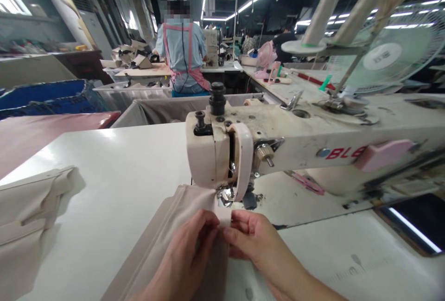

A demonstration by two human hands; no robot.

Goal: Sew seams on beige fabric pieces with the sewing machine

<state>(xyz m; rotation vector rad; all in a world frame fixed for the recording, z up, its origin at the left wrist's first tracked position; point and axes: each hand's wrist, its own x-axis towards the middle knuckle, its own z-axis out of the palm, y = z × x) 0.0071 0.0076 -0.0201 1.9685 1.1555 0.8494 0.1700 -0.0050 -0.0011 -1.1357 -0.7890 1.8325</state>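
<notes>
A beige fabric piece (177,217) lies on the white table in front of the sewing machine (215,152), its far edge reaching the needle area. My left hand (191,240) rests over the fabric with thumb and fingertips pinched on its edge. Just to the right, my right hand (246,236) pinches the same edge, near a small light strip (224,216). The two hands' fingertips are close together, a little below the presser foot (226,195). Where the fabric meets the needle is partly hidden by the machine head.
More beige fabric (31,213) lies at the left. Pink scissors (308,182) are behind the needle area, under the machine arm. A phone (413,222) lies at the right. Thread cones (320,20) stand above the machine. A person (182,53) sits farther back, beyond a cloth-lined bin (153,111).
</notes>
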